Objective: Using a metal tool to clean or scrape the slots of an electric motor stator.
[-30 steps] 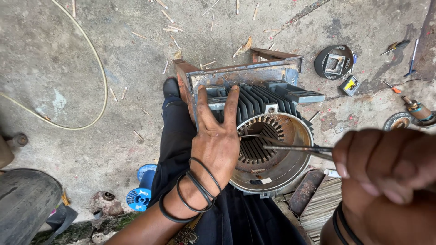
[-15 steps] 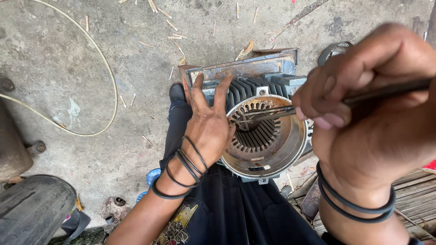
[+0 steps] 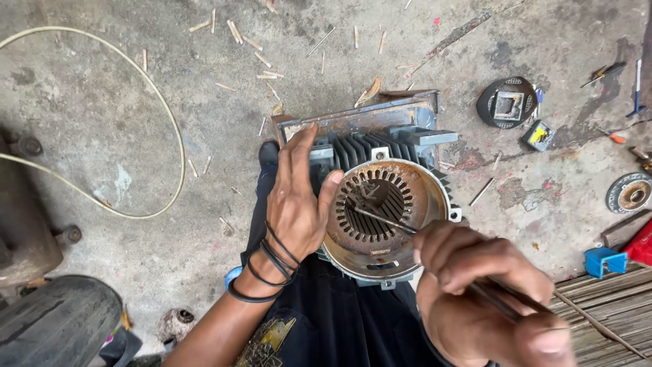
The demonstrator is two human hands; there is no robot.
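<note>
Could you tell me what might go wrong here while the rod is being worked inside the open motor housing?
1. The right hand holds a thin metal rod whose tip sits among the stator slots; a slip could gouge them.
2. The left hand steadies the motor housing with its thumb at the rim, close to the rod, so a slip might jab it.
3. The housing rests against the person's legs, not in a clamp, and could shift.
</note>
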